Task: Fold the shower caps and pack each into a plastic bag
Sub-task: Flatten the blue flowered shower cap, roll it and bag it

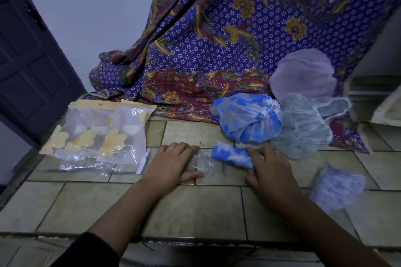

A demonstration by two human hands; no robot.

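Observation:
A folded blue-flowered shower cap (231,155) lies on the tiled counter (195,208) with its left end at the mouth of a clear plastic bag (205,163). My left hand (173,163) lies flat on the bag's left part and pins it down. My right hand (270,171) grips the cap's right end. Behind them sit an unfolded blue-flowered cap (247,118), a green-patterned cap (303,127) and a pale lilac cap (302,73). A lilac-dotted cap (336,188) lies at the right.
Two packed bags (95,134) with yellow-flowered caps inside lie at the left of the counter. A purple batik cloth (217,39) hangs behind and drapes onto the counter. A dark door (28,60) stands at far left. The counter's front edge (173,239) is near me.

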